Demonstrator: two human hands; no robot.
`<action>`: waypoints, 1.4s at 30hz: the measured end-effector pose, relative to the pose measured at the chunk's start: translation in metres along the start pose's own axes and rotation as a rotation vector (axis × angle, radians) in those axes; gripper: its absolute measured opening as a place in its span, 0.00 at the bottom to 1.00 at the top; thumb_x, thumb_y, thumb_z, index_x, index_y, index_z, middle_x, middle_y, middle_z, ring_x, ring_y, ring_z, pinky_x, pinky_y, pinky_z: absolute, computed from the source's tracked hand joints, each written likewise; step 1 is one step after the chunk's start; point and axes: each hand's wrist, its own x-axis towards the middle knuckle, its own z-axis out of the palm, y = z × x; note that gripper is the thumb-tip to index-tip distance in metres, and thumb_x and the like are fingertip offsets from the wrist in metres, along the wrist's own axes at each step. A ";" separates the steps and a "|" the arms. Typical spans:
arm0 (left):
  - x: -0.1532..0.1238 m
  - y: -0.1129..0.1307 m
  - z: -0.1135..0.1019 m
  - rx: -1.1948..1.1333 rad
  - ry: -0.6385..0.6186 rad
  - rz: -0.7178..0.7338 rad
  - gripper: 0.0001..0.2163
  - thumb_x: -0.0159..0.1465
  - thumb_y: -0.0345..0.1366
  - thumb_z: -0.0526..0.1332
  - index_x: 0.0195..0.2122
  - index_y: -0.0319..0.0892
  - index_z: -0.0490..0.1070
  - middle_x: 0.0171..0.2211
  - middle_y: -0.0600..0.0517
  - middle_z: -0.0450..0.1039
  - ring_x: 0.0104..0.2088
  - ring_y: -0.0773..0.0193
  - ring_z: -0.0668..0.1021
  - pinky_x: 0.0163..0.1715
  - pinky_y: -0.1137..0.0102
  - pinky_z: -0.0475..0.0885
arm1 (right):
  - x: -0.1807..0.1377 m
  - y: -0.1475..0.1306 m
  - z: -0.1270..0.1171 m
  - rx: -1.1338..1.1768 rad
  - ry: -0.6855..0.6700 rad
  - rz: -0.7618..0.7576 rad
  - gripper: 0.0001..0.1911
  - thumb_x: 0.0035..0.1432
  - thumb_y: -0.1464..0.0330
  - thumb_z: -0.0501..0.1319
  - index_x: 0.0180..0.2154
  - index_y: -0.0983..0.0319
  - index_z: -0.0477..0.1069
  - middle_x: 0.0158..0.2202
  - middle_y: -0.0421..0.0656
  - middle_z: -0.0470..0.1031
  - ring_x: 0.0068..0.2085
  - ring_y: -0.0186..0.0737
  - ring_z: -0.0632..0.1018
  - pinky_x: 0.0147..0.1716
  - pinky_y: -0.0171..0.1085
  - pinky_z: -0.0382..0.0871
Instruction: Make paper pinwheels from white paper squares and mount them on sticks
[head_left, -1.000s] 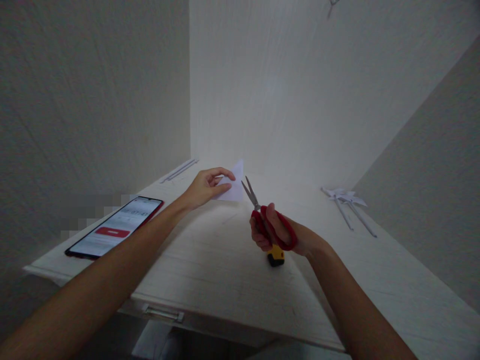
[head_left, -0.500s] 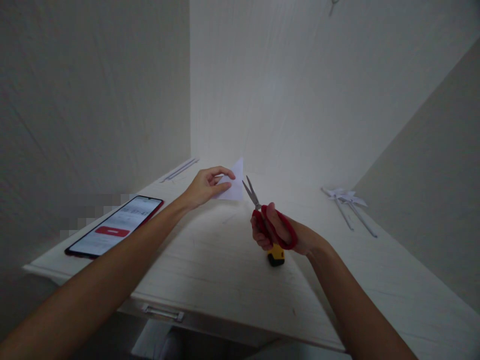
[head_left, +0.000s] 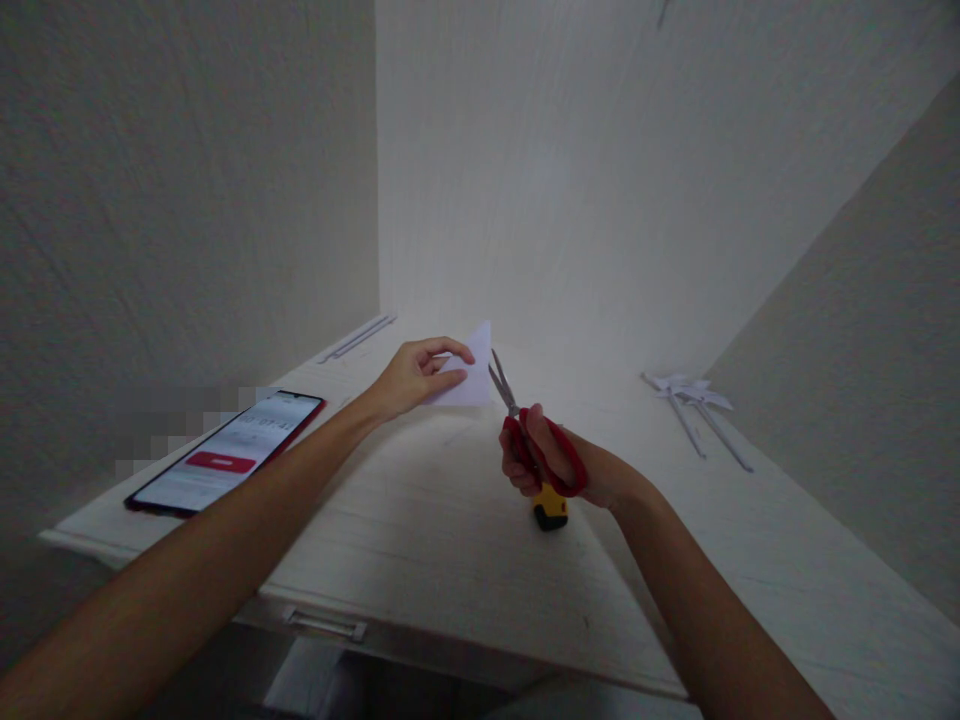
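Dim grey light, paler back wall (head_left: 551, 180), grainy dark edges

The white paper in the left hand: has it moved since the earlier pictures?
Yes, slightly: the white paper has shifted right, judged against the drawer handle.

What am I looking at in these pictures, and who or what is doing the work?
No machine is at work here: these are a person's own bare hands. Every picture comes from one camera worn on the head, looking forward and down. The left hand pinches a piece of white paper. The right hand holds red-handled scissors, blades slightly apart, close to the paper's edge. On the white table lie a phone at left, two thin rods behind it, and what look like paper pinwheels at right. A yellow and black thing is partly hidden below the right hand.
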 end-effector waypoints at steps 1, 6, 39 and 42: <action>-0.001 0.000 0.001 0.006 -0.004 -0.002 0.11 0.52 0.32 0.63 0.36 0.37 0.67 0.24 0.55 0.68 0.19 0.76 0.69 0.17 0.82 0.61 | 0.000 0.000 0.000 -0.009 0.017 0.001 0.29 0.47 0.41 0.46 0.29 0.61 0.56 0.20 0.35 0.57 0.20 0.27 0.58 0.18 0.30 0.51; -0.005 0.003 0.007 -0.001 -0.016 -0.031 0.10 0.52 0.32 0.62 0.36 0.36 0.69 0.18 0.58 0.65 0.15 0.78 0.65 0.14 0.83 0.57 | 0.003 0.004 -0.002 -0.095 0.119 -0.025 0.28 0.49 0.42 0.47 0.29 0.61 0.56 0.21 0.36 0.59 0.20 0.28 0.60 0.19 0.31 0.54; -0.015 0.013 0.027 -0.156 -0.053 -0.036 0.14 0.53 0.32 0.61 0.41 0.35 0.68 0.23 0.53 0.71 0.20 0.73 0.72 0.17 0.80 0.66 | 0.008 0.012 -0.007 -0.098 0.009 -0.141 0.32 0.50 0.41 0.36 0.25 0.62 0.57 0.20 0.37 0.57 0.21 0.31 0.60 0.21 0.33 0.55; -0.015 0.013 0.027 -0.151 -0.048 -0.037 0.14 0.53 0.32 0.61 0.41 0.35 0.68 0.23 0.54 0.71 0.20 0.73 0.72 0.18 0.81 0.66 | 0.007 0.012 -0.007 -0.114 0.023 -0.143 0.31 0.51 0.41 0.36 0.25 0.62 0.57 0.20 0.37 0.57 0.21 0.31 0.60 0.21 0.33 0.55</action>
